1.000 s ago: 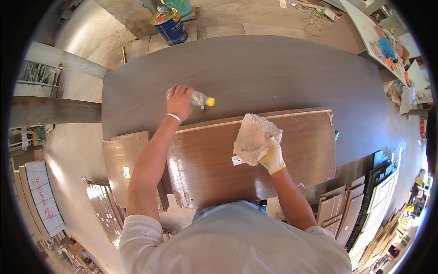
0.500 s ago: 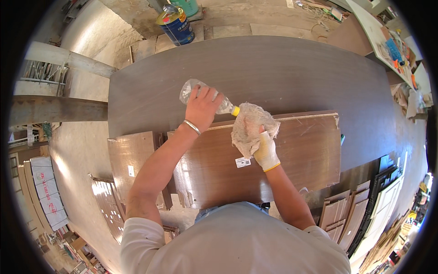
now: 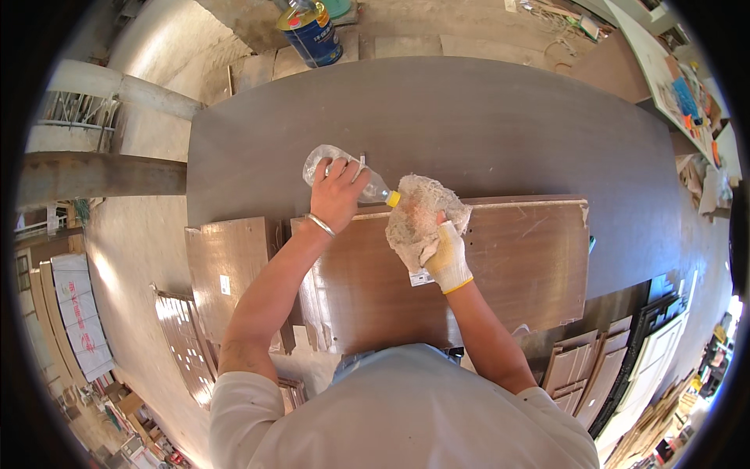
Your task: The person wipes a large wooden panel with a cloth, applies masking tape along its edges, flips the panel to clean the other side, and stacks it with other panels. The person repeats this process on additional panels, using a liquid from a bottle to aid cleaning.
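The left hand (image 3: 337, 193) is grasping a clear plastic bottle (image 3: 344, 173) with a yellow cap, tipping it against the crumpled whitish rag (image 3: 422, 217) that the gloved right hand (image 3: 448, 259) is clutching over the brown wooden panel (image 3: 508, 266).

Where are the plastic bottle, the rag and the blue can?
plastic bottle (image 3: 322, 162): head view, clear base end beyond the left hand.
rag (image 3: 422, 213): head view, middle of the crumpled cloth.
blue can (image 3: 314, 35): head view, its blue side wall.

I count one clear plastic bottle (image 3: 344, 173) with yellow cap, lying on dark worktop (image 3: 500, 125). One crumpled rag (image 3: 422, 219) just right of bottle. One large brown panel (image 3: 508, 266) on worktop, below bottle. One smaller brown panel (image 3: 223, 266) left of it. One blue can (image 3: 311, 33) beyond worktop's far edge. Two hands: left hand (image 3: 337, 195) bare, right hand (image 3: 447, 258) gloved.
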Demonstrator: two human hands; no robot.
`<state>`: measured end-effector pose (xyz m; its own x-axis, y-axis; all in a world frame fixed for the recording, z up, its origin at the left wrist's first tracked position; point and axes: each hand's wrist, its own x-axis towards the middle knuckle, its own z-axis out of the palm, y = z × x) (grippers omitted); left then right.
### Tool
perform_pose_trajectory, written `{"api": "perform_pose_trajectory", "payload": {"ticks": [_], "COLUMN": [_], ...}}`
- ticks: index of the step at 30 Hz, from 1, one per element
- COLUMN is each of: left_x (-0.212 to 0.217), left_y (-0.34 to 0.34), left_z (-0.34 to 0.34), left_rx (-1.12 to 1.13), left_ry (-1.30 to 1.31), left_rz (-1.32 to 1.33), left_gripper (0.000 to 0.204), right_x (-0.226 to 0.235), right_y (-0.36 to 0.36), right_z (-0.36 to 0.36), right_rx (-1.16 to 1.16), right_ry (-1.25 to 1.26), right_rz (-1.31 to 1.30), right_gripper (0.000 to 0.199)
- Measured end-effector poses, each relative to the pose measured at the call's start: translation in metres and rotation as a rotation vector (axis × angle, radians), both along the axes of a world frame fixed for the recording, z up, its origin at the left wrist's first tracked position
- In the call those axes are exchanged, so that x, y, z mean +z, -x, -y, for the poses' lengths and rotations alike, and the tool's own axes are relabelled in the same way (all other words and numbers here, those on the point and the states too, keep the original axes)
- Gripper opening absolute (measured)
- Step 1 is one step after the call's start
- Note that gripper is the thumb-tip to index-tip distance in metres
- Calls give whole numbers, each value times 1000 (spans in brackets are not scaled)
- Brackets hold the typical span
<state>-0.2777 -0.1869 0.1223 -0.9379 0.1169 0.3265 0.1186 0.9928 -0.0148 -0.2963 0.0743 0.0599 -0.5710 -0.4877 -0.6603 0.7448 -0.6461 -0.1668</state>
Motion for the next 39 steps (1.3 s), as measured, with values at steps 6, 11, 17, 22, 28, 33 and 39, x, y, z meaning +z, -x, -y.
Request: {"api": "perform_pose_trajectory", "payload": {"ticks": [6, 11, 17, 22, 28, 33, 39], "left_x": [18, -4, -83, -141, -143, -93, -50], "left_y": [3, 3, -3, -15, -50, -204, -367], "left_z": [-7, 5, 56, 118, 141, 62, -128], "left_rx": [-42, 69, 526, 878, 835, 878, 1132], "left_ry": [73, -67, -523, -898, -1066, -1229, -1158], "left_rz": [3, 31, 54, -25, 90, -199, 80], "left_gripper": [36, 47, 56, 55, 72, 39, 27], "right_x": [8, 21, 14, 14, -49, -84, -64], "right_y": [1, 8, 31, 96, 131, 37, -45], "right_z": [5, 7, -51, -195, -232, -67, 155], "right_rx": [30, 59, 19, -293, 841, 712, 902], "right_ry": [22, 188, 116, -559, -2359, -1730, -1099], "right_rz": [-51, -59, -336, -502, -1096, -1980, -2283], "right_gripper": [52, 62, 72, 70, 59, 72, 64]}}
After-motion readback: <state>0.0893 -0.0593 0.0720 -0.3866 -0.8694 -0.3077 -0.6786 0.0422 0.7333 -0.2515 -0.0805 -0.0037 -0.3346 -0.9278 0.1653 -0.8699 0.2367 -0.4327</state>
